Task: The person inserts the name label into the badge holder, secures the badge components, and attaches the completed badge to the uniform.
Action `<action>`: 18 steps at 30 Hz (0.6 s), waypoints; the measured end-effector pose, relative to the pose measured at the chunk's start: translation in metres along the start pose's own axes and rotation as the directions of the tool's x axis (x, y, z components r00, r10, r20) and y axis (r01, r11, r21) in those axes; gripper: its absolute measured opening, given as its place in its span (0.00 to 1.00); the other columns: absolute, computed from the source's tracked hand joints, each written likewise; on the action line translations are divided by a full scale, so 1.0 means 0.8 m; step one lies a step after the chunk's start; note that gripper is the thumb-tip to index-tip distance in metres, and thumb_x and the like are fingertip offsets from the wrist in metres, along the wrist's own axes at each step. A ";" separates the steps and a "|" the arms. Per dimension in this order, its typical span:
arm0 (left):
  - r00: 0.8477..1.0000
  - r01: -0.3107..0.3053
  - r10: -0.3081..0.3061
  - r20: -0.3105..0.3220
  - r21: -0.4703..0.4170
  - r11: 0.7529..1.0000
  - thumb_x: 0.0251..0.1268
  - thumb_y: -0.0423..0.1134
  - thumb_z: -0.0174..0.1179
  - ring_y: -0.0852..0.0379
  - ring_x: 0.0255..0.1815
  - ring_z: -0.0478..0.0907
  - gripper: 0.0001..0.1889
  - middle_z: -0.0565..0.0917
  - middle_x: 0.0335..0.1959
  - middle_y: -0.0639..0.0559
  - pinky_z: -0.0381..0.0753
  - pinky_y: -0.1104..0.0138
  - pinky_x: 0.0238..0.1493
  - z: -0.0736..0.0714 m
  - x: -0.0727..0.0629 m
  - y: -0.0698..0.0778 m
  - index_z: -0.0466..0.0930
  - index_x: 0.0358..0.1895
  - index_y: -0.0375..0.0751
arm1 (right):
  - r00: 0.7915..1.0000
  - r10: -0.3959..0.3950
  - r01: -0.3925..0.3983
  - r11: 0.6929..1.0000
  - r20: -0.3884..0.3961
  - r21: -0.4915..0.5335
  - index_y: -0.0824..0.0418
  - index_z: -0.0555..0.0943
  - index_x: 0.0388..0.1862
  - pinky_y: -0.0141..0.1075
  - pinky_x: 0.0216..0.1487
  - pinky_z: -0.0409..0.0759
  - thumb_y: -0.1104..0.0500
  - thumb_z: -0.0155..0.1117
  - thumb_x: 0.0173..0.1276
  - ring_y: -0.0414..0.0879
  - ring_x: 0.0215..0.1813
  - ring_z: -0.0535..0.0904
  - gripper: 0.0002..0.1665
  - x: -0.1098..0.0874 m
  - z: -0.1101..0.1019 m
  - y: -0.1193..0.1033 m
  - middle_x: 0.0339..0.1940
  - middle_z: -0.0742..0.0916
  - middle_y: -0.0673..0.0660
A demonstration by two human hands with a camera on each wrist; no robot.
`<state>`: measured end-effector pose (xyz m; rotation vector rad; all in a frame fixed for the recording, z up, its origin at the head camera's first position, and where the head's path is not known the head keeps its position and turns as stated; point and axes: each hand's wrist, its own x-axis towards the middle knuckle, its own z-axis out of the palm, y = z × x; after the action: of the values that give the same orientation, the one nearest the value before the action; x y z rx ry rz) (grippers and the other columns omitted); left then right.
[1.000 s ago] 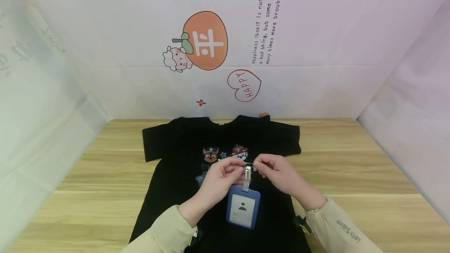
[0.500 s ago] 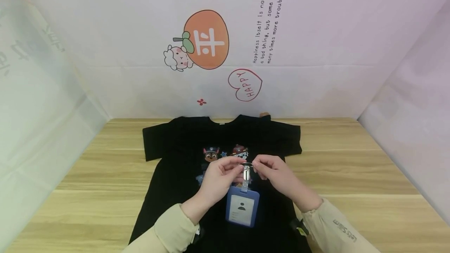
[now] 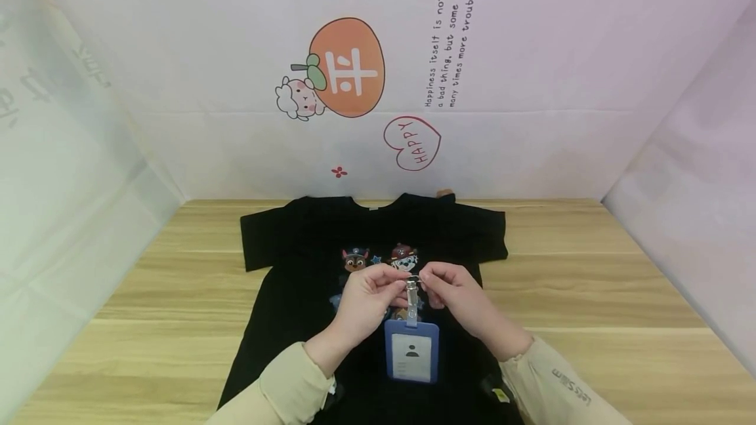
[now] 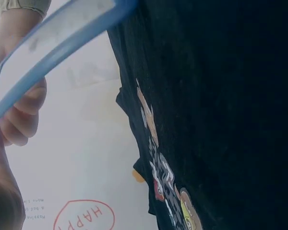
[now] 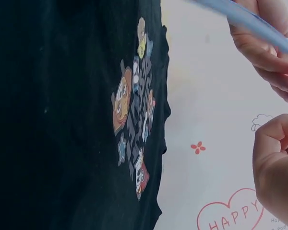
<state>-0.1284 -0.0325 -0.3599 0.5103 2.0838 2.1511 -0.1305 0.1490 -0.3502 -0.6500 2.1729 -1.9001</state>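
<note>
A blue badge holder (image 3: 411,358) with a white card hangs from a clear strap and a metal clip (image 3: 411,290), over the chest of a black T-shirt (image 3: 295,326). My left hand (image 3: 371,299) pinches the top of the clip from the left, thumb and forefinger together. From the other side my right hand (image 3: 453,292) pinches the thin wire pin at the clip's top, its fingertips close to the left ones. Fingers partly hide the pin. Both wrist views catch the holder's blue edge (image 4: 62,52), out of focus.
The T-shirt, printed with cartoon dogs (image 3: 355,260), lies spread on a wooden table (image 3: 590,294). Behind rises a white cloth backdrop (image 3: 531,84) with printed drawings and words. A small orange-brown thing (image 3: 444,193) peeks out by the shirt's right shoulder.
My right hand has moved slightly left, bringing its fingertips nearer the left hand's. The badge holder has swung from a tilt to hang nearly straight. My left hand has hardly moved.
</note>
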 end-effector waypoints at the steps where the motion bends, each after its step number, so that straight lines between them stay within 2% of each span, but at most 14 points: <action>1: 1.000 -0.009 0.009 0.006 0.001 1.000 0.65 0.23 0.53 0.63 0.31 0.84 0.08 0.83 0.40 0.28 0.84 0.68 0.36 0.000 0.000 0.000 0.79 0.42 0.22 | 1.000 -0.008 0.008 1.000 0.005 0.010 0.73 0.68 0.27 0.30 0.24 0.66 0.62 0.46 0.75 0.39 0.21 0.64 0.17 0.000 0.001 0.000 0.17 0.68 0.47; 5: 0.998 -0.049 0.049 0.032 0.015 0.999 0.64 0.23 0.54 0.63 0.31 0.84 0.07 0.83 0.39 0.27 0.85 0.67 0.36 -0.003 0.001 -0.001 0.78 0.40 0.20 | 0.999 -0.029 0.027 0.997 0.031 0.071 0.73 0.66 0.25 0.32 0.20 0.61 0.62 0.45 0.76 0.41 0.19 0.61 0.19 -0.001 0.003 0.000 0.16 0.66 0.48; 8: 0.997 -0.062 0.061 0.046 0.023 0.998 0.64 0.22 0.53 0.66 0.30 0.83 0.07 0.83 0.39 0.27 0.84 0.67 0.35 -0.004 0.001 -0.001 0.79 0.40 0.20 | 0.998 -0.036 0.030 0.992 0.048 0.121 0.76 0.63 0.26 0.36 0.19 0.57 0.63 0.45 0.76 0.42 0.18 0.59 0.20 -0.001 0.004 0.000 0.16 0.66 0.49; 11: 0.997 -0.055 0.054 0.051 0.028 0.998 0.64 0.22 0.53 0.68 0.28 0.82 0.07 0.83 0.38 0.27 0.84 0.68 0.35 -0.005 0.000 0.000 0.79 0.40 0.20 | 0.998 -0.037 0.027 0.986 0.058 0.162 0.79 0.62 0.28 0.34 0.19 0.56 0.63 0.45 0.76 0.41 0.17 0.58 0.20 -0.001 0.005 0.001 0.17 0.66 0.49; 18: 0.997 -0.060 0.059 0.056 0.015 0.998 0.64 0.22 0.53 0.68 0.27 0.82 0.07 0.82 0.37 0.24 0.84 0.69 0.34 -0.004 -0.001 -0.002 0.79 0.39 0.19 | 0.996 -0.054 0.036 0.973 0.075 0.228 0.66 0.70 0.25 0.32 0.19 0.56 0.62 0.46 0.76 0.40 0.17 0.59 0.17 0.000 0.005 0.004 0.16 0.66 0.50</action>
<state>-0.1287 -0.0357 -0.3616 0.6341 2.0842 2.1274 -0.1295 0.1460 -0.3543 -0.7236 1.8714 -2.0659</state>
